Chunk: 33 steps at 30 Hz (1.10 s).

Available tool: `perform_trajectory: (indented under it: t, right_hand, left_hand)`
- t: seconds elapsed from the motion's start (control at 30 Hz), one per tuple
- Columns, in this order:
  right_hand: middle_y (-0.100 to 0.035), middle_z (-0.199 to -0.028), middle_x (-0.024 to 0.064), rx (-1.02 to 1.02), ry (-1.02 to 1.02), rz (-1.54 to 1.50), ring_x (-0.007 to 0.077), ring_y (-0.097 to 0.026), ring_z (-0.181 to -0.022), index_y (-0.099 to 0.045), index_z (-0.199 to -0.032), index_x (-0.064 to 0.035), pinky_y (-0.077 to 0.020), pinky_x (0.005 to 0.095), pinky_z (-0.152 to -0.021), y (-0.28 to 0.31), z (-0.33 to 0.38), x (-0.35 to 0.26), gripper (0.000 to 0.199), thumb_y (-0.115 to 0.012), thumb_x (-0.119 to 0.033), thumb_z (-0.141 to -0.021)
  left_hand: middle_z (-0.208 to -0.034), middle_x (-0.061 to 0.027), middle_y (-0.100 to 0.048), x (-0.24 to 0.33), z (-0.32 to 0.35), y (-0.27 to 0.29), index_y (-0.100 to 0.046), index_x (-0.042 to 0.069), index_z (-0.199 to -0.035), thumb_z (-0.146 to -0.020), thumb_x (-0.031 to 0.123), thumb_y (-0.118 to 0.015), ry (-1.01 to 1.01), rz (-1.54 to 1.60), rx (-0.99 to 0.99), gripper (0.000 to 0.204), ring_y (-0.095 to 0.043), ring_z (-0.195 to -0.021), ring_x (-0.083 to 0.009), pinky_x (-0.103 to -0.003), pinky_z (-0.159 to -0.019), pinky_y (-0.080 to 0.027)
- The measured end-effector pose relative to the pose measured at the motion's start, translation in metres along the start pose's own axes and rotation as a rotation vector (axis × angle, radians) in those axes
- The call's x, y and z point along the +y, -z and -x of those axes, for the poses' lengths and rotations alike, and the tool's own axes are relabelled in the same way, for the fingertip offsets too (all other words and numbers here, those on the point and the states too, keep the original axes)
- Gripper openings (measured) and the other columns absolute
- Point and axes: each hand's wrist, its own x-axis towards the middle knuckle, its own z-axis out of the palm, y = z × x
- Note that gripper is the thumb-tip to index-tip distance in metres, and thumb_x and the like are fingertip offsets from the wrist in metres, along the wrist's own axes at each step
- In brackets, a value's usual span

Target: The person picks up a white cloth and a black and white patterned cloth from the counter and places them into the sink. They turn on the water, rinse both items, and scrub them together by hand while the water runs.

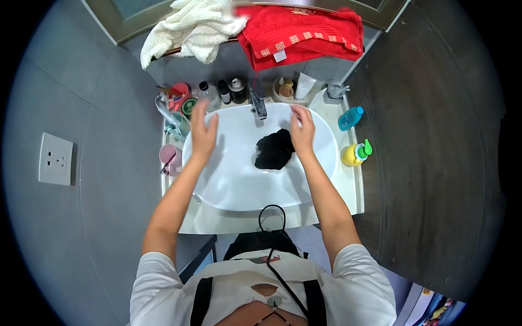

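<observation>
Over the left part of a white washbasin my left hand is raised, thumb apart from its fingers, holding nothing. My right hand hovers at the basin's right side with loosely curved fingers and nothing visible in it. Between the two, nearer the right hand, a bunched black cloth lies in the basin. Its kind does not show, and a little white edge peeks out beneath it. Behind the basin's middle stands a chrome faucet.
Bottles and jars line the back ledge. Pink cups stand on the left. To the right are a blue bottle and a yellow pump bottle. A white towel and red towel hang above.
</observation>
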Motion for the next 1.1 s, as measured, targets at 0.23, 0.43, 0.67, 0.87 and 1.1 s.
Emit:
perform_trajectory:
  t: [0.23, 0.43, 0.67, 0.87, 1.1]
  right_hand:
    - [-0.055, -0.099, 0.0143, -0.147, -0.626, 0.299, 0.023, -0.056, -0.086, -0.05, -0.113, -0.003, -0.0483, 0.0305, -0.07, 0.032, 0.096, 0.181, 0.051, -0.064, -0.033, -0.075]
    - [-0.048, -0.113, 0.0143, -0.162, -1.228, -0.381, 0.0263, -0.052, -0.097, -0.024, -0.129, -0.011, -0.0451, 0.0401, -0.079, -0.025, 0.089, 0.114, 0.087, -0.076, -0.037, -0.064]
    - [-0.056, -0.084, 0.0068, -0.368, -1.079, -0.533, 0.015, -0.055, -0.073, -0.05, -0.104, -0.0031, -0.0448, 0.0283, -0.055, -0.06, 0.101, 0.114, 0.042, -0.064, -0.015, -0.066]
    - [-0.057, -0.082, 0.0049, -0.667, -1.221, -0.598, 0.0129, -0.055, -0.069, -0.053, -0.095, -0.0062, -0.0407, 0.0259, -0.048, -0.053, 0.092, 0.08, 0.029, -0.062, -0.02, -0.071]
    - [-0.058, -0.098, 0.0063, -0.815, -1.085, -0.32, 0.0169, -0.056, -0.085, -0.048, -0.113, -0.0057, -0.0466, 0.0299, -0.067, -0.035, 0.099, 0.076, 0.046, -0.065, -0.026, -0.075]
  left_hand:
    - [-0.118, -0.0156, -0.047, -0.043, 0.115, -0.108, -0.038, -0.001, -0.126, -0.082, 0.032, -0.058, 0.864, 0.341, -0.422, 0.058, -0.045, -0.109, -0.0235, -0.033, -0.093, -0.034]
    - [-0.131, -0.0152, -0.036, -0.071, 0.167, -0.14, -0.027, 0.0, -0.132, -0.081, 0.046, -0.053, 1.157, 0.499, -0.481, 0.074, -0.032, -0.123, -0.0248, -0.036, -0.1, -0.024]
    - [-0.129, -0.0036, -0.039, -0.017, 0.157, -0.139, -0.034, 0.012, -0.129, -0.078, 0.058, -0.051, 1.378, 0.909, -0.456, 0.07, -0.033, -0.12, -0.0196, -0.044, -0.098, -0.024]
    - [-0.105, -0.0057, -0.056, -0.022, 0.152, -0.126, -0.05, 0.008, -0.112, -0.085, 0.045, -0.049, 1.367, 1.276, -0.28, 0.046, -0.054, -0.097, -0.0176, -0.033, -0.081, -0.045]
    - [-0.095, -0.0035, -0.057, -0.033, 0.175, -0.096, -0.052, 0.009, -0.105, -0.086, 0.017, -0.044, 1.365, 0.907, 0.205, 0.021, -0.054, -0.085, -0.016, -0.032, -0.072, -0.046]
